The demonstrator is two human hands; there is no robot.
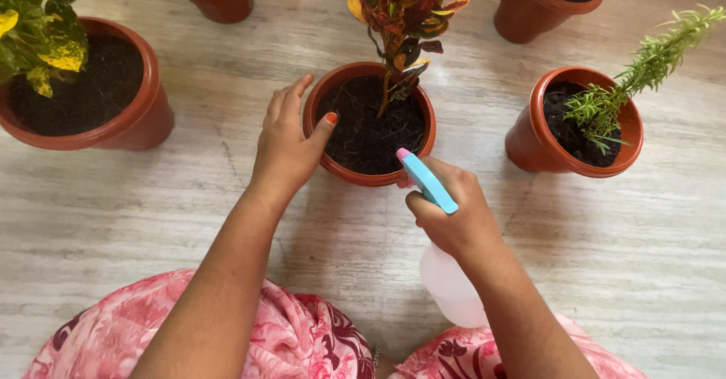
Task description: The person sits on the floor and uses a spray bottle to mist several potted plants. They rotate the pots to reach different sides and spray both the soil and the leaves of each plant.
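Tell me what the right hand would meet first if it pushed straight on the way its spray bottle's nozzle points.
Probably the near rim of the middle terracotta pot: the right hand has the spray bottle nozzle right at it, then the dark soil beyond. Depth is unclear.

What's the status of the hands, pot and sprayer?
Left hand grips middle pot rim. Right hand holds spray bottle, nozzle at soil. Nothing between.

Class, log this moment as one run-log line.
left hand: grips centre pot rim | right hand: holds spray bottle, nozzle at soil
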